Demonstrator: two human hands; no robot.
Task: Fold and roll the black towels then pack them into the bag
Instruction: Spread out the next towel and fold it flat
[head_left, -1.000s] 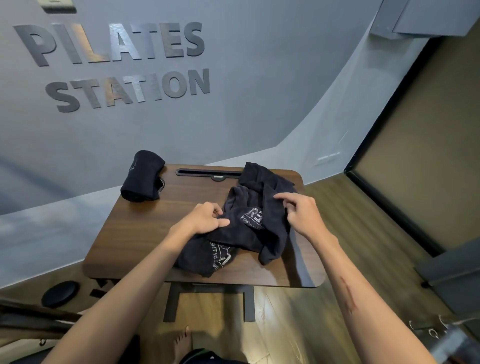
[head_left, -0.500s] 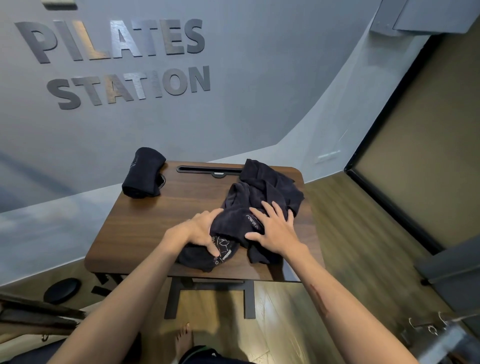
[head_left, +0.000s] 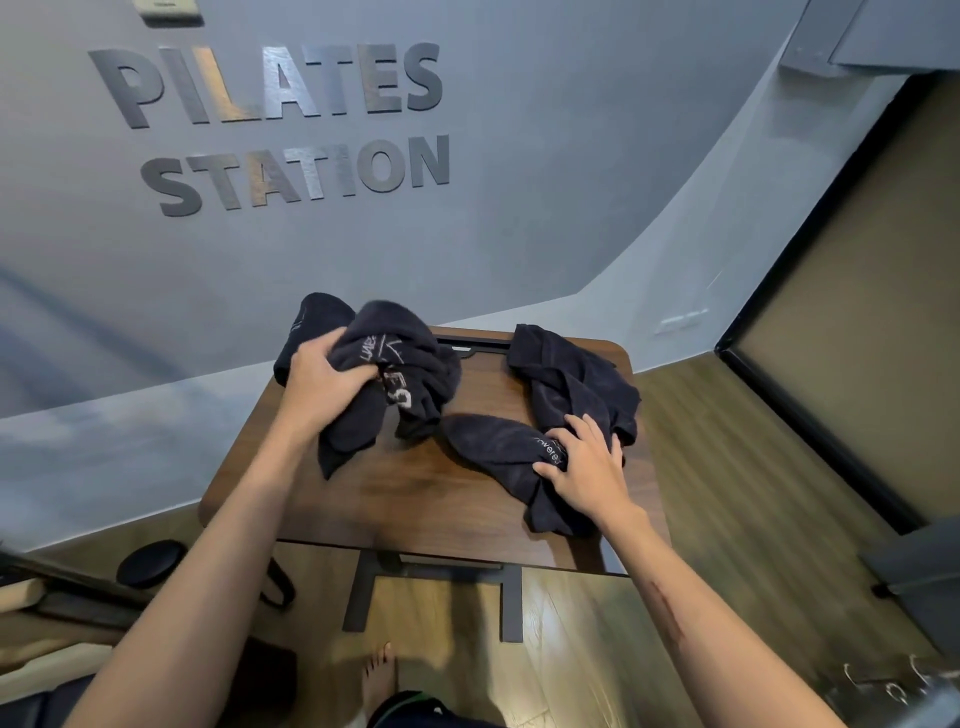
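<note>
A crumpled black towel (head_left: 400, 379) with pale printed lettering hangs bunched from the left hand (head_left: 324, 376), whose fingers are curled into its folds; it is lifted over the far left part of the table (head_left: 415, 493), its lower ends drooping toward the wood. Just behind it, partly hidden, a rolled towel (head_left: 306, 327) lies at the table's far left corner, overhanging the edge. On the right side a heap of black towel cloth (head_left: 571, 395) sprawls from the far edge toward the near one, twisted and unfolded, with a small line of white print showing near the right hand (head_left: 584, 467). That hand lies on the heap with fingers spread and bent slightly into the cloth, pressing it down; whether it pinches any fold cannot be told. The table is dark wood with a slot along its far edge and stands on a dark metal frame over a wood floor. A grey wall behind carries raised letters reading PILATES STATION (head_left: 291, 124). A bare foot (head_left: 376, 686) shows below the table.
</note>
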